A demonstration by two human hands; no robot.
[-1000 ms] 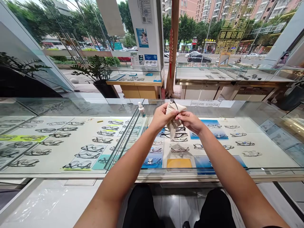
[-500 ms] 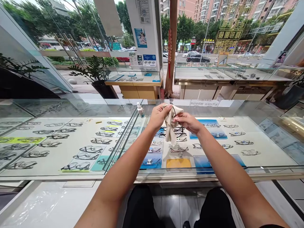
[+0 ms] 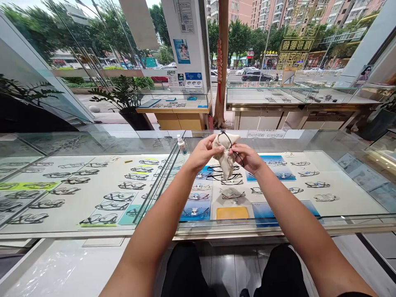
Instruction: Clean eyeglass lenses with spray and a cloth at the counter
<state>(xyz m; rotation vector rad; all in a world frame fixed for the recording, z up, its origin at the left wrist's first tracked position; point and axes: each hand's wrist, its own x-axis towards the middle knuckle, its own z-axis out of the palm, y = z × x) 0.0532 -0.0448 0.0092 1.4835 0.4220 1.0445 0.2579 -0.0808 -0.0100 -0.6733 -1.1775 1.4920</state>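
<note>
Above the glass counter, my left hand (image 3: 204, 153) is closed on a cream cleaning cloth (image 3: 227, 165), its thumb pressing the fabric against a lens. The cloth drapes behind and below a pair of thin dark-framed eyeglasses (image 3: 238, 158). My right hand (image 3: 248, 157) pinches the eyeglasses near the middle of the frame, with one rim showing beside its fingers. Part of the frame is hidden by the cloth and fingers. A small white spray bottle (image 3: 182, 145) stands on the counter, left of my left hand.
Under the glass of the display counter (image 3: 192, 236) lie rows of eyeglasses (image 3: 115, 196), blue cards and a yellow cloth (image 3: 232, 213). More display cases (image 3: 266, 108), a potted plant (image 3: 131, 111) and a wooden post (image 3: 221, 82) stand farther off, before the windows.
My left thumb has moved down over the cloth, and the fabric is spread wider. The eyeglasses have turned, so more of the rim shows near my right hand.
</note>
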